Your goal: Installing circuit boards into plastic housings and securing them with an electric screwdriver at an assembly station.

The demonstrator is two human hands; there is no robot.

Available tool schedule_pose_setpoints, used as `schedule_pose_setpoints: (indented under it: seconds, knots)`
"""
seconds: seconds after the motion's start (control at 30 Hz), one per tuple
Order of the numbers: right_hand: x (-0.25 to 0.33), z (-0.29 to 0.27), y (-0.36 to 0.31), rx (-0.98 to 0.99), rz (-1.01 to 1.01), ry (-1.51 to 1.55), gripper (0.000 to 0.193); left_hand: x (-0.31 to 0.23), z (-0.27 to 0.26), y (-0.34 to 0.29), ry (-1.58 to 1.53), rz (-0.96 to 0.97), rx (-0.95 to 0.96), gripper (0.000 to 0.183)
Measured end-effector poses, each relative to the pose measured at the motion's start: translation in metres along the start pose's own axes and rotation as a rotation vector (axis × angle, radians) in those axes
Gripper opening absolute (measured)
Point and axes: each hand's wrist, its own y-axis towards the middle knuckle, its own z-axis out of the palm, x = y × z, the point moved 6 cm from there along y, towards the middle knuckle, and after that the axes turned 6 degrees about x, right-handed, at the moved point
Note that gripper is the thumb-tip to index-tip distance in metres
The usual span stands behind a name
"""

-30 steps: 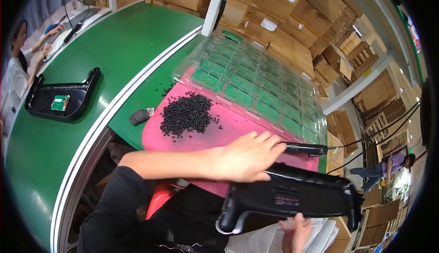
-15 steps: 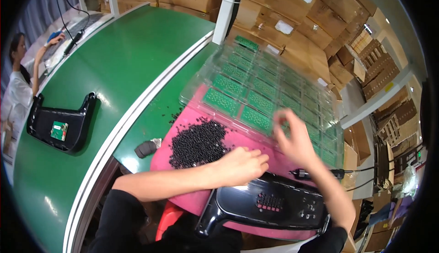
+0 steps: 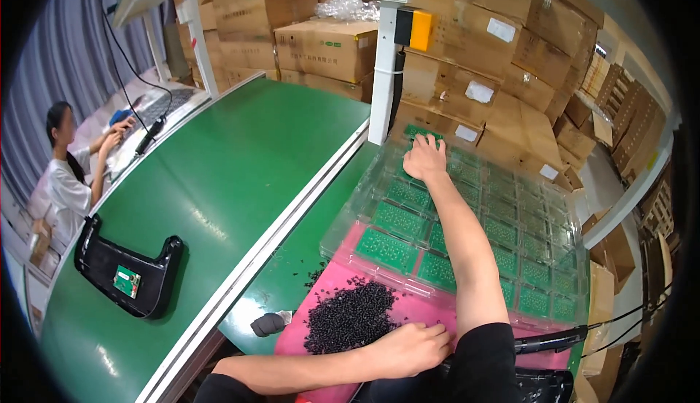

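Note:
My right hand reaches to the far left corner of a clear plastic tray. Its fingers are apart and bent over a green circuit board there, covering part of it; no firm grip shows. My left hand rests low over a pink mat, fingers curled in, whatever they hold hidden. Just left of it lies a heap of small black parts. Below my hands, a black plastic housing is mostly hidden by my right arm and sleeve.
Several green boards fill the tray. A black cylindrical tool with cables lies at right. A dark wrapped lump sits by the mat. Another black housing lies on the green belt. A person works beyond; cartons stand behind.
My right hand has moved away from over the tray's near edge to its far left corner. The view has tilted up, and my left hand stays curled beside the black parts.

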Motion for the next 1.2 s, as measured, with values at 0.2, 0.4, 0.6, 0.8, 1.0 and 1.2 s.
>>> schedule_pose_setpoints:
  seconds: [0.2, 0.4, 0.6, 0.8, 1.0, 1.2]
  knots:
    - [-0.007, -0.045, -0.059, -0.327, -0.122, 0.212, 0.071, 0.006, -0.009, 0.001, -0.041, -0.055, -0.036, 0.018]
    - [-0.025, -0.104, -0.172, -0.360, -0.365, 0.143, 0.072, 0.009, -0.012, 0.006, -0.032, -0.047, -0.029, 0.024]
    - [-0.020, -0.074, -0.178, -0.222, -0.292, 0.037, 0.066, 0.011, -0.008, -0.001, -0.021, -0.028, -0.042, 0.022]
    - [-0.002, -0.039, -0.086, -0.180, -0.036, 0.163, 0.066, 0.009, -0.008, -0.002, 0.056, -0.019, -0.153, 0.011]
    - [-0.012, -0.003, -0.001, -0.176, 0.081, 0.107, 0.074, 0.008, 0.008, 0.003, 0.154, -0.055, -0.067, 0.019]
    - [0.011, -0.027, -0.009, -0.457, -0.072, -0.149, 0.084, 0.013, 0.007, -0.001, 0.099, -0.079, -0.086, 0.020]
